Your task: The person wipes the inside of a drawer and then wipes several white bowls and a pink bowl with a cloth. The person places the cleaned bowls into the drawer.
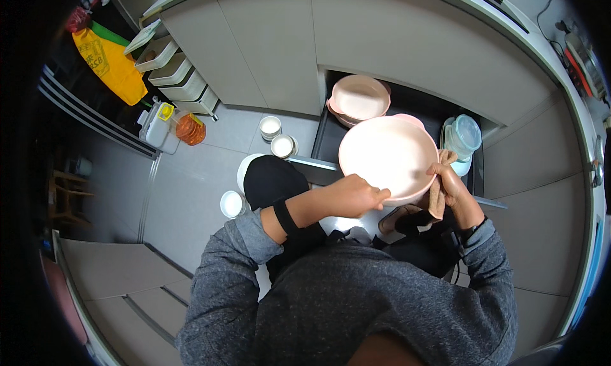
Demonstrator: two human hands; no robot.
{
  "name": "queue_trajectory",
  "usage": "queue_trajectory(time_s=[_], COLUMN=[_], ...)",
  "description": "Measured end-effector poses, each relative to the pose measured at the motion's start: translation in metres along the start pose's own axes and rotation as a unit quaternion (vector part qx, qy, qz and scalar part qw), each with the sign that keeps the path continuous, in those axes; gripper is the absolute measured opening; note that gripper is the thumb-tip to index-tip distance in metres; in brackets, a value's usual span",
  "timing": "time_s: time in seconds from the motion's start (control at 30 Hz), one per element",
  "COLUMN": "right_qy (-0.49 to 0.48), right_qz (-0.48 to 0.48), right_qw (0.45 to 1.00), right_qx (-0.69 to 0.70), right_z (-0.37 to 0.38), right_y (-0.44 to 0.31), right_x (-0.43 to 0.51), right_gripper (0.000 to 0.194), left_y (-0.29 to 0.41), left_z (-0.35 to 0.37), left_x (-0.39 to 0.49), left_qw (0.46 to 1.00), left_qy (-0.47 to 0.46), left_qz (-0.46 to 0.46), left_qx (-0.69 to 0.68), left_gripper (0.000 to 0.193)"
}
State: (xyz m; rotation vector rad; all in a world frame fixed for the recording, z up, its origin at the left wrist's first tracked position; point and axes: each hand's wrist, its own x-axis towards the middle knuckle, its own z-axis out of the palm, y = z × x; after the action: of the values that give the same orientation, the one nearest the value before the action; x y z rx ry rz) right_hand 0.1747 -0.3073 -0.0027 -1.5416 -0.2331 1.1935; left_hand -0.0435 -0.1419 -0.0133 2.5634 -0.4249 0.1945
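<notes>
A large pink bowl [387, 156] with a pale inside is held over the open drawer, tilted towards me. My left hand [365, 194] grips its near rim, with the thumb on the edge. At the bowl's right side, my right hand [448, 182] grips the rim and also pinches a brown cloth [436, 198] that hangs down from it. Behind the large bowl, a smaller pink bowl [361, 98] sits on top of other pink ware in the drawer [329, 142]. Glass containers with a bluish lid [466, 131] are stacked at the drawer's right.
White bowls [283, 146] stand in stacks on the floor left of the drawer, and another white bowl [232, 204] is beside my left knee. Further left are an oil jug [190, 128], a white plastic container [160, 130] and a tiered white rack [179, 77]. Grey cabinets [267, 41] surround me.
</notes>
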Motion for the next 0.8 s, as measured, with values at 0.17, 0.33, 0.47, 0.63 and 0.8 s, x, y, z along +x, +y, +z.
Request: queue_trajectory(time_s=[0.17,0.33,0.47,0.63,0.8], right_qy=[0.026,0.007,0.03,0.026,0.066], right_qz=[0.013,0.015,0.031,0.05,0.036], right_qw=[0.998,0.996,0.996,0.993,0.989], right_qx=[0.058,0.085,0.082,0.108,0.126], right_z=[0.015,0.025,0.035,0.047,0.055], right_y=[-0.016,-0.02,-0.014,-0.01,0.001], right_x=[0.056,0.123,0.173,0.222,0.261], right_gripper=[0.059,0.063,0.062,0.058,0.048], left_y=[-0.048,-0.092,-0.118,-0.136,-0.14], left_z=[-0.015,-0.03,-0.036,-0.045,-0.056], left_x=[-0.011,-0.037,-0.066,-0.083,-0.084], left_qw=[0.987,0.945,0.919,0.916,0.907], left_qy=[0.108,0.243,0.284,0.269,0.251], left_qz=[-0.091,-0.203,-0.268,-0.295,-0.322], left_qx=[0.076,0.083,0.055,-0.038,-0.106], left_gripper=[0.022,0.034,0.028,0.022,0.022])
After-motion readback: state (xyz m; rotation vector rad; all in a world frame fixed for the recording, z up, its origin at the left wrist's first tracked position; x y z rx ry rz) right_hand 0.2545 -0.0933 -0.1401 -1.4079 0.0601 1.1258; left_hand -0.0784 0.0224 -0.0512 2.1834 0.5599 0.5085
